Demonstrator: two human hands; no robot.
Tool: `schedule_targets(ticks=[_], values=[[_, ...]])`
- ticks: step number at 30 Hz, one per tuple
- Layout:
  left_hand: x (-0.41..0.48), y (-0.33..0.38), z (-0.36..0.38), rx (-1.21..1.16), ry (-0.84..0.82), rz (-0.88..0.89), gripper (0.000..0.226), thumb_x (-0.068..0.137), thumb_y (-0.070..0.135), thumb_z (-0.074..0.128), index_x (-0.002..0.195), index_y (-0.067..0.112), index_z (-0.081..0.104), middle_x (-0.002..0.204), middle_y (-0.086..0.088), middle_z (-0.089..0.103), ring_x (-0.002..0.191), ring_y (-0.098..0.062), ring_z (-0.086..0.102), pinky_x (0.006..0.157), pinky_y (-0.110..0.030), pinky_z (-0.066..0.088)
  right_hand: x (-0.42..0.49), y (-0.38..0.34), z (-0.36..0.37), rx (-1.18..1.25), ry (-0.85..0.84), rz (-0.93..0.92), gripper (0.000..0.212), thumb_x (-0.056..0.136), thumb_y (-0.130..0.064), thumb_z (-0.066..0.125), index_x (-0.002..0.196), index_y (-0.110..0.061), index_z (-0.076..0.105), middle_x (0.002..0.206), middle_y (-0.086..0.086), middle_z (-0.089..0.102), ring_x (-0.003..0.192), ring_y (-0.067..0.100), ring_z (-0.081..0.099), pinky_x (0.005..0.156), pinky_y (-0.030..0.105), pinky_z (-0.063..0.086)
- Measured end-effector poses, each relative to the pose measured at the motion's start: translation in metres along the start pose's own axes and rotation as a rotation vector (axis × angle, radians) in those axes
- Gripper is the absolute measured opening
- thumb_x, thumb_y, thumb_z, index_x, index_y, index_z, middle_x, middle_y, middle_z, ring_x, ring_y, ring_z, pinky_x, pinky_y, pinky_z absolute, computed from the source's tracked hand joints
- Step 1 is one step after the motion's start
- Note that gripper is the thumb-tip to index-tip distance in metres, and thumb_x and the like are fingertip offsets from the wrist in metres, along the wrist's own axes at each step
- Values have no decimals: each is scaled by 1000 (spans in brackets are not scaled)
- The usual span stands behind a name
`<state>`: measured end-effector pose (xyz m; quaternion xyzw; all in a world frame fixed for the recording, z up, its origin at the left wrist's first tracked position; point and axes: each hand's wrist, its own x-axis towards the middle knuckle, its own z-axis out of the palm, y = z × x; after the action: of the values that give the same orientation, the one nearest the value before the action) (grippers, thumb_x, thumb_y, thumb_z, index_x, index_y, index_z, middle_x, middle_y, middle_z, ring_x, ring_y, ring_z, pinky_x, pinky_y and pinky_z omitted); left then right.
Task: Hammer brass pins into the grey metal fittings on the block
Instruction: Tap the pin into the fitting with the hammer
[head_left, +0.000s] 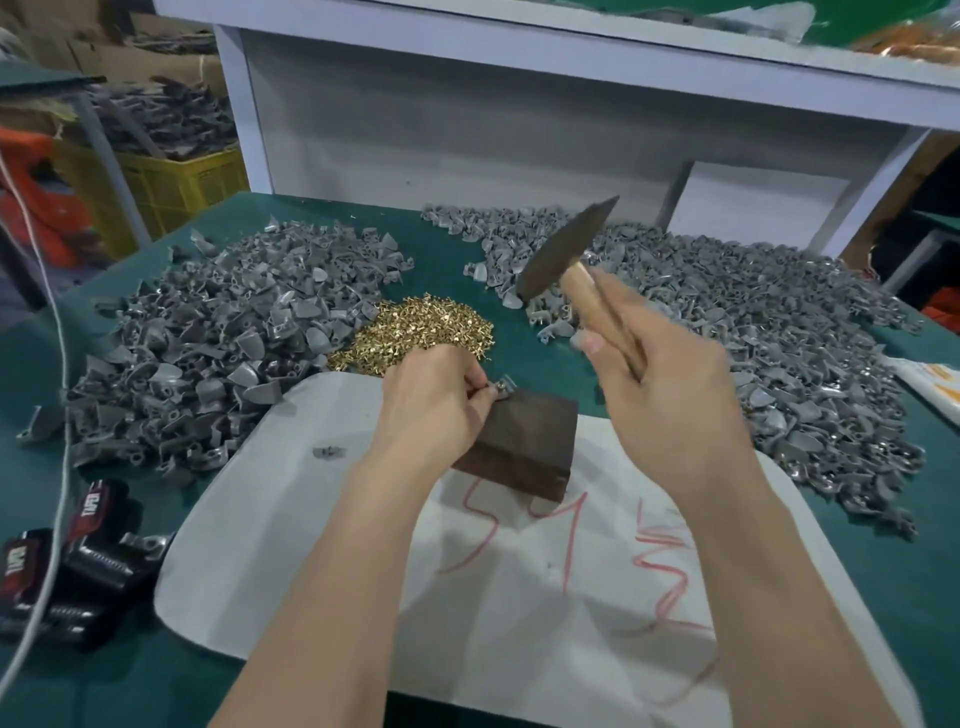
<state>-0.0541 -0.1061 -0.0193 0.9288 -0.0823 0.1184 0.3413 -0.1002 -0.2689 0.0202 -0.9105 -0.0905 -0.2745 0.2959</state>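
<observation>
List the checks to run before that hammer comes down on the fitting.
1. The right hand grips the hammer, head raised: ok.
2. The grey fitting sits on the far corner of the block, pinched by the left hand: ok.
3. A brass pin seated in the fitting: cannot tell, too small and partly hidden.
4. The left hand clear of the strike spot: not ok, its fingers touch the fitting.
5. The block rests on the white sheet: ok.
</observation>
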Motion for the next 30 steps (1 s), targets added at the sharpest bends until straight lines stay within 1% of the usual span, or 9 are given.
schedule_targets(ticks=[3,9,11,17,21,23,25,28,30], values=[[-1,2,-1,4,-11,-8,5,84,20,68,82,17,71,74,4,57,89,-28,60,83,-41,50,-5,6,4,-169,-337,66,44,94,-26,51,136,-40,45,114,-12,63,103,14,59,76,18,37],[-3,4,-3,-7,-20,-32,6,85,26,68,80,22,68,73,7,58,86,-24,62,84,-40,51,5,25,13,-117,-234,182,28,94,-21,50,121,-26,56,90,5,65,83,28,60,70,30,43],[-4,3,-3,-14,-22,-40,10,85,28,68,76,25,64,73,9,58,86,-21,61,84,-40,50,10,37,23,-214,-281,278,19,95,-22,47,109,-16,58,89,10,64,84,33,60,70,33,43],[-3,5,-2,-9,-22,-67,4,87,29,66,85,26,67,81,12,59,94,-19,59,94,-42,46,7,57,37,-325,-459,388,30,98,-25,40,104,-11,66,96,16,65,88,33,59,74,35,47],[-2,7,-2,-39,2,1,6,89,26,64,89,24,69,86,10,62,95,-19,59,93,-42,45,9,40,32,-134,-231,245,32,91,-36,55,121,-25,61,100,3,62,92,18,58,82,31,44],[-1,9,-2,-63,16,54,7,89,24,62,91,22,69,89,9,58,97,-20,57,93,-43,44,16,23,36,91,-322,216,29,85,-38,65,113,-29,64,86,-4,67,80,9,61,78,30,47],[0,9,-2,-106,53,58,14,90,22,60,102,22,68,101,6,60,104,-20,56,97,-44,41,25,15,42,193,-381,255,18,85,-32,67,100,-22,68,82,0,70,79,15,65,80,37,52],[2,6,-6,-302,252,-62,33,91,22,59,124,19,59,126,0,54,117,-20,52,104,-43,37,58,26,40,181,13,397,29,90,-25,61,117,-13,61,100,-1,67,93,18,64,85,37,53],[4,4,-13,-480,425,-157,33,91,20,58,124,20,58,124,3,50,116,-15,51,104,-36,38,81,34,34,170,184,543,63,91,-19,60,146,-14,28,122,5,57,105,15,57,80,30,53]])
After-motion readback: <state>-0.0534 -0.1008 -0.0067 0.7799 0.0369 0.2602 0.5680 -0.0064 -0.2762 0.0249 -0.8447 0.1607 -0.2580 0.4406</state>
